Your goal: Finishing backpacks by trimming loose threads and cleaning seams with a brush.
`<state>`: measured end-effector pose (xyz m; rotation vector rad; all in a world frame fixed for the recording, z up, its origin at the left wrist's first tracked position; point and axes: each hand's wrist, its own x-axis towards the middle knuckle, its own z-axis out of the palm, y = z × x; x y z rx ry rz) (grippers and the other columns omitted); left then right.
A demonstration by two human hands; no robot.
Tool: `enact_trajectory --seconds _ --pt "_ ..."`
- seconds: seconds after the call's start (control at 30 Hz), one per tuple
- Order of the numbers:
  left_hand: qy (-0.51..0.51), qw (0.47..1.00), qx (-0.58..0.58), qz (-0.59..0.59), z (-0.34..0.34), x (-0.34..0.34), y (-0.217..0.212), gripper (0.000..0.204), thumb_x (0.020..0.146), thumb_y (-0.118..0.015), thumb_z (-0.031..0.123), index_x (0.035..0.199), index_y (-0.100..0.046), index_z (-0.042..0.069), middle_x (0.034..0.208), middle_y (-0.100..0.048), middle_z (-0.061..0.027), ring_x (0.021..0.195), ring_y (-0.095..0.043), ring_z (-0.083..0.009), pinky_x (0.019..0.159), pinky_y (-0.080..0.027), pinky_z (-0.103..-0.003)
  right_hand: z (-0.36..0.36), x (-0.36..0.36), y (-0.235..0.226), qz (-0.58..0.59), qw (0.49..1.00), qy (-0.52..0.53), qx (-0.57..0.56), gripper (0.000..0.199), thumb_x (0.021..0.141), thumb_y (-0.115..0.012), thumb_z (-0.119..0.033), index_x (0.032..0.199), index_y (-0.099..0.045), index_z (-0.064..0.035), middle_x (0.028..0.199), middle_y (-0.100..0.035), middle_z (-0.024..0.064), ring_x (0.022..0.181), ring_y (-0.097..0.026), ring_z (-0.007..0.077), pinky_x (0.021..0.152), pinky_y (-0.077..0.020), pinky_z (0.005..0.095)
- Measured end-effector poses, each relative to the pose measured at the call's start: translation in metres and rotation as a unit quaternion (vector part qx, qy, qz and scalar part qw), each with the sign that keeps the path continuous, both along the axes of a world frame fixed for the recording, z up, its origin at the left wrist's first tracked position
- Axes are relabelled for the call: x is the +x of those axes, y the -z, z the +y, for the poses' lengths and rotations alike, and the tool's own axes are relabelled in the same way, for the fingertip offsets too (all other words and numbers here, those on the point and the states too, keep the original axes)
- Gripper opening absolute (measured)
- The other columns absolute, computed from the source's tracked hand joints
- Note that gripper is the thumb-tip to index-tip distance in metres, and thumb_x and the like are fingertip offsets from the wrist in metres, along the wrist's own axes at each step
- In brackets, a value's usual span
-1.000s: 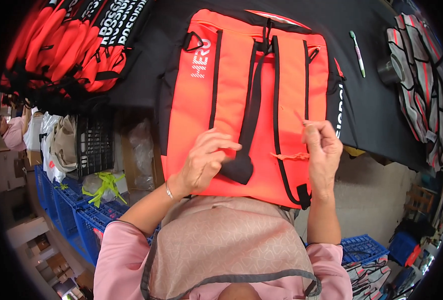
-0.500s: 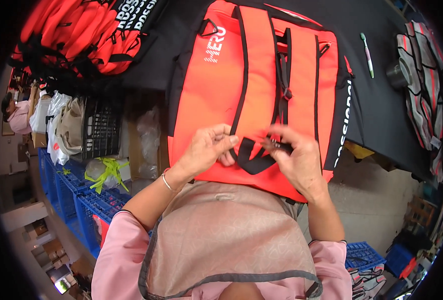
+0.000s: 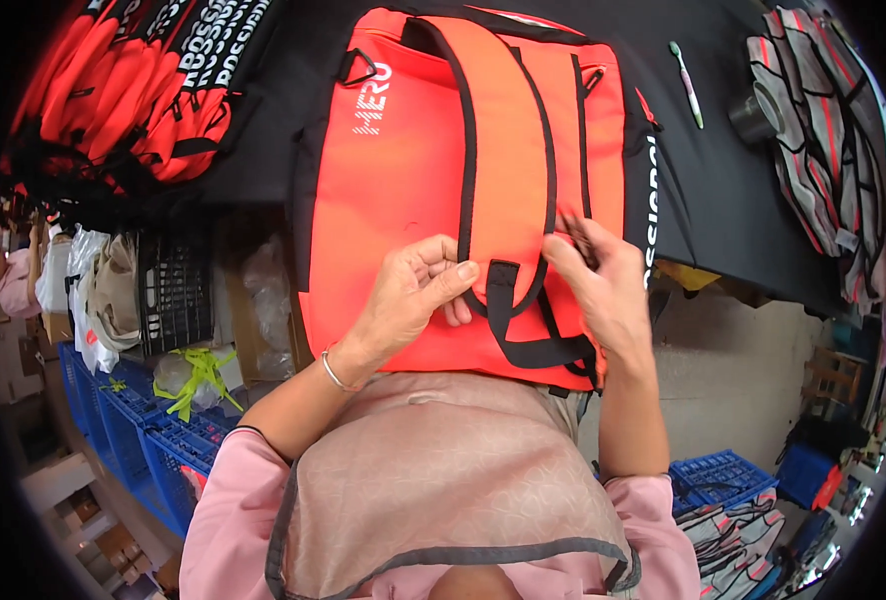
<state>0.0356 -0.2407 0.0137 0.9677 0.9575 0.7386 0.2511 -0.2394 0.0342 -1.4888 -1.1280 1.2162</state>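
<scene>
- A cluttered workroom: a counter point(image 3: 743, 210) with a black cover runs across the top of the view, and below its near edge stand blue crates point(image 3: 133, 440) and stuffed bags on the floor at the left.
- At the counter's left end lies a pile of orange and black bags point(image 3: 133, 90), well apart from the hands.
- The orange backpack point(image 3: 403, 200) lies strap side up in the middle of the counter, its long axis running from the far edge towards the person, its bottom hanging over the near edge against the person's apron.
- The left hand point(image 3: 403, 300) rests on the backpack's lower part, fingers curled and thumb pressed on the lower end of the padded shoulder strap point(image 3: 508, 150), just left of the black webbing loop point(image 3: 503, 300).
- The right hand point(image 3: 603, 285) sits just right of that loop, fingers pinched on a thin black webbing strap point(image 3: 573, 225) beside the padded strap; how firmly it grips I cannot tell.
- Both hands are about equally near the loop, which lies between them.
- To the right, bare black cover offers open room; a green-handled toothbrush point(image 3: 688, 85), a dark tape roll point(image 3: 758, 115) and striped grey bags point(image 3: 833, 150) lie towards the right end.
</scene>
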Motion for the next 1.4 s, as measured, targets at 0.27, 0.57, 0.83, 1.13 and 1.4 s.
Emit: enact_trajectory --seconds 0.27,0.57,0.83,1.13,1.4 --pt "0.007 0.997 -0.068 -0.037 -0.006 0.005 0.001 0.030 0.095 -0.068 0.026 0.112 -0.064 0.002 0.087 -0.069 -0.0041 0.071 -0.064 -0.0090 0.063 -0.053 -0.023 0.015 -0.009 0.024 0.043 0.998 -0.037 -0.012 0.029 0.090 -0.073 -0.023 0.074 -0.058 -0.0043 0.065 -0.044 -0.0076 0.062 -0.037 0.0035 0.055 -0.0313 0.0249" --pt "0.033 0.970 0.206 0.123 -0.006 0.011 0.012 0.036 0.076 -0.085 0.019 0.107 -0.074 0.006 0.158 -0.023 -0.0180 0.139 -0.037 -0.0296 0.115 -0.032 -0.046 0.018 -0.013 0.028 0.093 0.995 -0.005 -0.025 0.028 0.093 -0.070 -0.022 0.074 -0.061 -0.0032 0.065 -0.044 -0.0086 0.061 -0.036 0.0032 0.054 -0.0294 0.0251" --pt "-0.027 0.765 0.592 0.253 0.004 0.009 0.038 0.039 0.069 -0.084 0.011 0.107 -0.077 0.018 0.150 -0.045 -0.0076 0.146 -0.028 -0.0373 0.120 -0.020 -0.054 0.016 -0.007 0.037 0.083 0.983 -0.134 -0.095 0.028 0.094 -0.068 -0.026 0.076 -0.063 -0.0041 0.064 -0.044 -0.0071 0.059 -0.037 0.0037 0.052 -0.0295 0.0256" --pt "-0.013 0.679 0.679 0.279 0.013 -0.005 0.051 0.018 0.063 -0.074 -0.002 0.078 -0.072 0.008 0.102 -0.066 -0.0018 0.090 -0.061 -0.0223 0.093 -0.054 -0.046 -0.029 0.016 0.024 -0.134 0.989 0.001 0.059 0.029 0.082 -0.078 -0.013 0.107 -0.071 0.0004 0.078 -0.070 0.0118 0.065 -0.064 0.0180 0.063 -0.0524 0.0313" --pt "-0.011 0.656 0.696 0.291 0.012 -0.002 0.056 0.031 0.068 -0.075 0.005 0.095 -0.080 0.019 0.099 -0.063 0.0019 0.083 -0.058 -0.0170 0.083 -0.053 -0.038 -0.054 0.017 0.015 -0.358 0.902 -0.045 0.236 0.035 0.074 -0.084 -0.024 0.096 -0.066 -0.0035 0.075 -0.061 0.0059 0.063 -0.054 0.0214 0.054 -0.0426 0.0332"
